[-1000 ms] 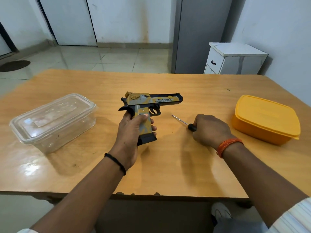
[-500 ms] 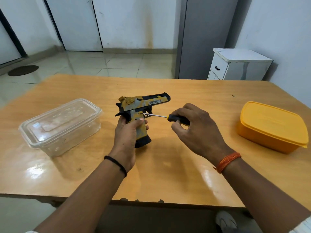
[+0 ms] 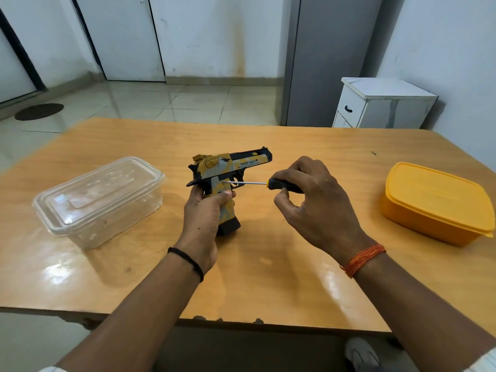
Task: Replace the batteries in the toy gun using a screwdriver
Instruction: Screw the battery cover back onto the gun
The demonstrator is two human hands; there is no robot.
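A yellow, grey and black toy gun (image 3: pixel 231 167) stands upright over the middle of the wooden table (image 3: pixel 268 264), barrel pointing right. My left hand (image 3: pixel 204 218) grips its handle from behind. My right hand (image 3: pixel 308 200) holds the black handle of a small screwdriver (image 3: pixel 264 183). The thin metal shaft runs level to the left, and its tip touches the gun's side just above the grip.
A clear plastic box with a lid (image 3: pixel 99 200) sits on the left of the table. A closed yellow plastic box (image 3: pixel 434 202) sits at the right. Beyond the table are a white cabinet (image 3: pixel 381 103) and a grey panel (image 3: pixel 330 60).
My right hand picked the screwdriver up off the table and brought its tip to the gun's side. My left hand kept hold of the gun.
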